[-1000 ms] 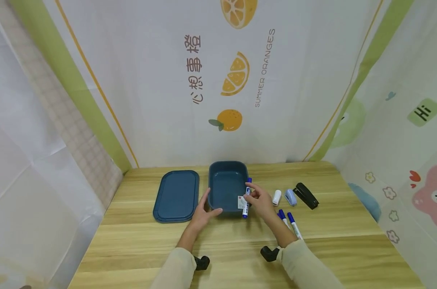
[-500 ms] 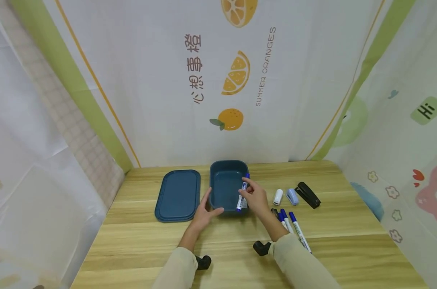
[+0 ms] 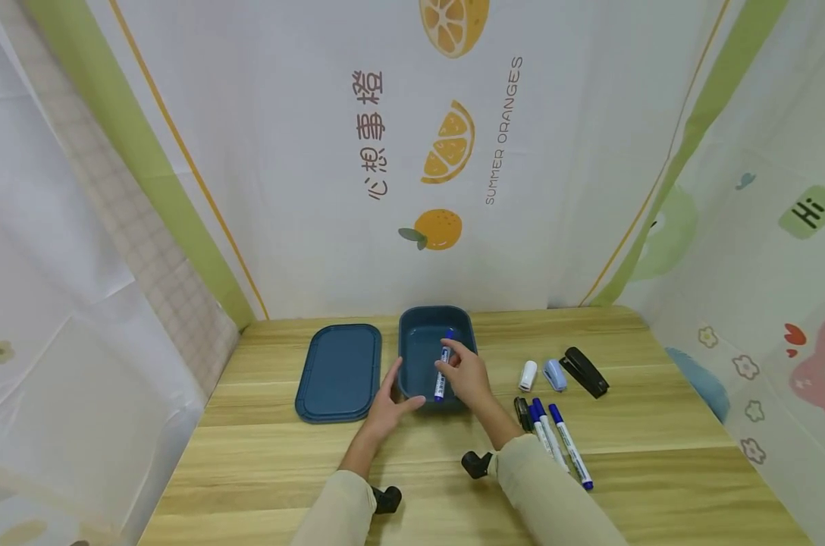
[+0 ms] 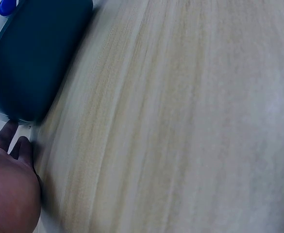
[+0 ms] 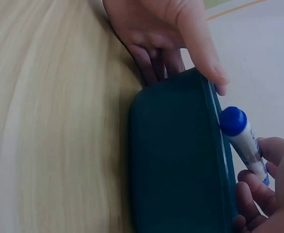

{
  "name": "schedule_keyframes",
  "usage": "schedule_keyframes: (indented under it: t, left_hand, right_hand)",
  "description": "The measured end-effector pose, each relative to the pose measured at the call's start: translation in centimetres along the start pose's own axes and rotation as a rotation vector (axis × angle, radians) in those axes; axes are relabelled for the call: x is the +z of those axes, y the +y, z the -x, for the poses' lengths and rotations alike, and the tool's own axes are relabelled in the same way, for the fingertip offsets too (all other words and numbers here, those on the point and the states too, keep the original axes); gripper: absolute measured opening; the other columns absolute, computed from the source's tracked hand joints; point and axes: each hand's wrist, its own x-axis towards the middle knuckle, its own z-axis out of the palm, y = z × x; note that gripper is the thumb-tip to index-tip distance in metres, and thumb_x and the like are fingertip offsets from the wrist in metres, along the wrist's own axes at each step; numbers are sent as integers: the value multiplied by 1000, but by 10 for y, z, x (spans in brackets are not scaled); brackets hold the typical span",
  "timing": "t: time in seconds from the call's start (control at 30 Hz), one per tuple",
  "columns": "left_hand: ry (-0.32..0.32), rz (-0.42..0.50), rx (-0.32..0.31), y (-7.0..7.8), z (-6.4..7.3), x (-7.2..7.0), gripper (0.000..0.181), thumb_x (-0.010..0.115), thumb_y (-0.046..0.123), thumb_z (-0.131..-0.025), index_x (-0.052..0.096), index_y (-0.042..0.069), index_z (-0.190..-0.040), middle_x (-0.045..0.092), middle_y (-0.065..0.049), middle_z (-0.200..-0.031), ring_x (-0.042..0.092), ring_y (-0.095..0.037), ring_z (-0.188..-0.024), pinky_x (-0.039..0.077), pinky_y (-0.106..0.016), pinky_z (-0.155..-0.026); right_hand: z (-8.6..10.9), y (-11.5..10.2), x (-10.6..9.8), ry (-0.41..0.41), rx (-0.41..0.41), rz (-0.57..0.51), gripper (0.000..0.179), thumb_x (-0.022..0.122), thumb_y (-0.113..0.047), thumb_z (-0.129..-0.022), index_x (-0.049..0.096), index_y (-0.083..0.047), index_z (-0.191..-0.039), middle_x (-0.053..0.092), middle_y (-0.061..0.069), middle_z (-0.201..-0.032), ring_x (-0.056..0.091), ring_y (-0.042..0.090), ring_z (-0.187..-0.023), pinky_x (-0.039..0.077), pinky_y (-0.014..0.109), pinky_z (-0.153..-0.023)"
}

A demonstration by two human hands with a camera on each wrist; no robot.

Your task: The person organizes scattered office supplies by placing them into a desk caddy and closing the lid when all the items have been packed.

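A white whiteboard marker with blue ends point(image 3: 443, 371) is pinched between the thumb and fingers of my right hand point(image 3: 468, 377). It is held above the dark blue plastic box point(image 3: 412, 353), which has no lid on. In the right wrist view the marker's blue end point(image 5: 233, 121) is at the box's rim; whether it touches cannot be told. My left hand point(image 3: 385, 409) rests at the box's near left corner, fingers extended along the left side and thumb spread along the front. The left wrist view shows its fingers against the box wall point(image 4: 35, 53).
The dark blue lid point(image 3: 340, 371) lies left of the box. To the right are a white small item point(image 3: 528, 375), a light blue one point(image 3: 554, 374) and a black stapler point(image 3: 585, 371). Nearer lie several markers point(image 3: 571, 446) and a black object point(image 3: 523, 414).
My right hand has moved left with the marker, from the box's right edge to over its inside. The left hand has stayed at the corner.
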Motion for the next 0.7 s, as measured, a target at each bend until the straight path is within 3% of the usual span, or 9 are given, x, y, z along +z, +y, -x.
schedule_keyframes:
  t: [0.2, 0.43, 0.7]
  left_hand:
    - [-5, 23, 2, -1, 0, 1, 93, 78, 24, -85, 20, 8, -156, 14, -22, -159, 12, -43, -143, 19, -58, -112]
    - [-12, 28, -9, 0, -1, 2, 87, 74, 15, -88, 19, 9, -156, 13, -21, -159, 11, -42, -144, 19, -56, -112]
    - [-1, 18, -13, 2, 1, 1, 88, 75, 16, -88, 20, 9, -156, 13, -22, -159, 13, -43, -143, 21, -56, -112]
  right_hand:
    - [-3, -6, 7, 20, 21, 43, 44, 73, -16, -89, 61, -12, -131, 52, 2, -73, 49, 16, -59, 42, 27, -50]
    - [-10, -4, 14, 15, 53, 61, 43, 72, -17, -90, 61, -14, -131, 52, 1, -72, 49, 15, -59, 41, 26, -51]
    - [-13, -5, 21, -5, 71, 66, 43, 72, -18, -89, 61, -14, -131, 53, 1, -71, 50, 16, -58, 41, 28, -49]
